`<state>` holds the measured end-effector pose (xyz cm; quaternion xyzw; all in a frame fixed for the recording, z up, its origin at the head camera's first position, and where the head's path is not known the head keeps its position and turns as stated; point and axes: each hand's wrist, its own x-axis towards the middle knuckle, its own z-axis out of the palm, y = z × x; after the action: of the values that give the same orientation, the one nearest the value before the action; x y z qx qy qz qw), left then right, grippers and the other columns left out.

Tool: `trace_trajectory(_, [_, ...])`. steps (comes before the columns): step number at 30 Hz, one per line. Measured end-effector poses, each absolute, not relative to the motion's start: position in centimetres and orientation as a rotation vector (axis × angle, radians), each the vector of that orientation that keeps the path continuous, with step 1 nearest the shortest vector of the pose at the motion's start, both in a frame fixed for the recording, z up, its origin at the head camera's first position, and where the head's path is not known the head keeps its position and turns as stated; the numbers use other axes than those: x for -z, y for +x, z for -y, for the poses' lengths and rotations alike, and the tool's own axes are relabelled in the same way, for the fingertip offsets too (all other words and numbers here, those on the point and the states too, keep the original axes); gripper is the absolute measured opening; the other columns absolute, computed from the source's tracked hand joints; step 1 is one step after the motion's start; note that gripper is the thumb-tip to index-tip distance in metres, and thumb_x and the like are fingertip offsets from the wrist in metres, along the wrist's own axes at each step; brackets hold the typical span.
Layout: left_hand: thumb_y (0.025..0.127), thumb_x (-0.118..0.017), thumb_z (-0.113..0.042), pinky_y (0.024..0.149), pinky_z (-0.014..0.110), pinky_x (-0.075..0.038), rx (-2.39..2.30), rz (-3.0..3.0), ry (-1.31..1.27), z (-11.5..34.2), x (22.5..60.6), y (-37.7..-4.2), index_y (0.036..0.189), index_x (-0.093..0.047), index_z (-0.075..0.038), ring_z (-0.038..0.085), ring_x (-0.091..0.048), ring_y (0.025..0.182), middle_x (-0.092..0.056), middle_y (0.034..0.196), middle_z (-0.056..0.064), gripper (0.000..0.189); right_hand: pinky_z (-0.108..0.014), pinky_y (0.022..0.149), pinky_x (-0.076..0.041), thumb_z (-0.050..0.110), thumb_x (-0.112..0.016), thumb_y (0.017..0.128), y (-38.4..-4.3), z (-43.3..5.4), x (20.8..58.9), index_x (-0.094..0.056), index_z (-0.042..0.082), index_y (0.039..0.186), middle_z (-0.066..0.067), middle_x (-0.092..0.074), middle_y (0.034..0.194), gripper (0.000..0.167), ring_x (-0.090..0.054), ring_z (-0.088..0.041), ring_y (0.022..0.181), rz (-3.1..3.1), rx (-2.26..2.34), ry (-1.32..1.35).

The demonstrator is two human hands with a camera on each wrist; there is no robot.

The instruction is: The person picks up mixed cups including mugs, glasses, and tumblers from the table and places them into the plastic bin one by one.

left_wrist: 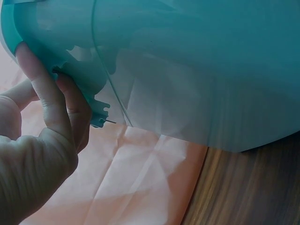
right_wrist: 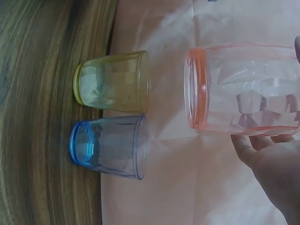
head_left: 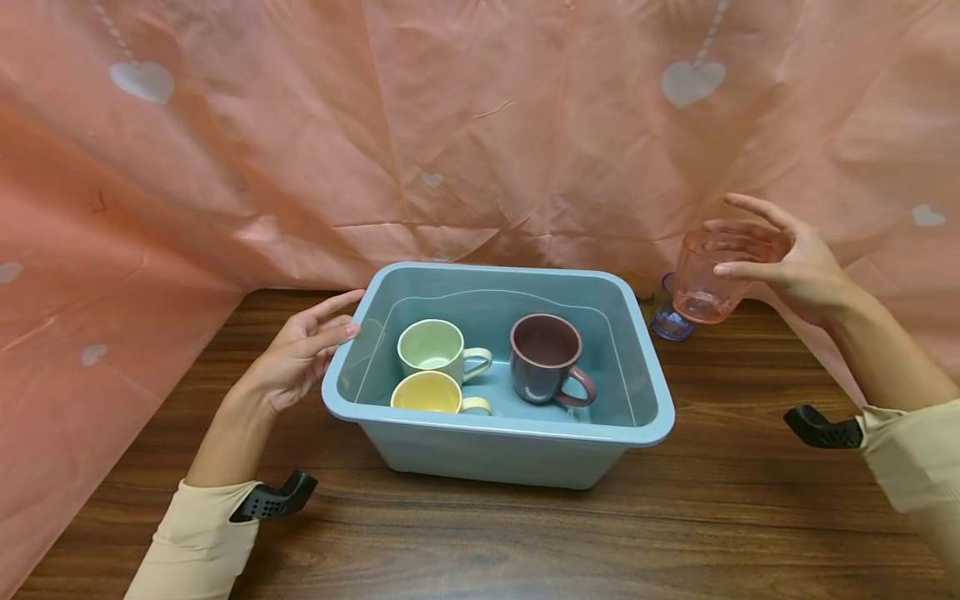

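In the head view my left hand [head_left: 296, 358] holds the left rim of a light blue plastic basin [head_left: 495, 454], with fingers bent at its outer side. Inside the basin stand a pale green mug [head_left: 431, 346], a yellow mug [head_left: 427, 393] and a dark mauve mug [head_left: 543, 354]. To the right, my right hand [head_left: 795, 262] grips a clear pink plastic cup [head_left: 708, 279] between thumb and fingers, lifted above the table. The right wrist view shows the cup's thick base facing down to the tabletop, above two standing cups.
A clear blue cup [right_wrist: 108, 147] and a clear yellow cup [right_wrist: 112, 82] stand side by side on the wooden table [head_left: 360, 542], right of the basin. Pink cloth [head_left: 480, 150] with white hearts hangs behind and at the sides.
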<state>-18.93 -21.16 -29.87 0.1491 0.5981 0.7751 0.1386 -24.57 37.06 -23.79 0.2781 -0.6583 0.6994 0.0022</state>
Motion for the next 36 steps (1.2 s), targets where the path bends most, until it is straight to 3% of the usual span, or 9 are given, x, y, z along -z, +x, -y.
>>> trace_trajectory(36, [0.106, -0.055, 0.0, 0.069, 0.024, -0.063, -2.251, -1.71, 0.421, 21.1, 29.8, -18.8, 0.159, -0.026, -0.001, 0.01, -0.07, 0.079, -0.068, 0.102, 0.007, 0.061, -0.025, 0.092, -0.059, -0.037, -0.046, 0.085, -23.6, -34.5, 21.5, -0.039, 0.004, 0.158, -0.014, -0.065, 0.138, 0.083, -0.064, -0.02, 0.125, 1.982, -2.171, 1.086])
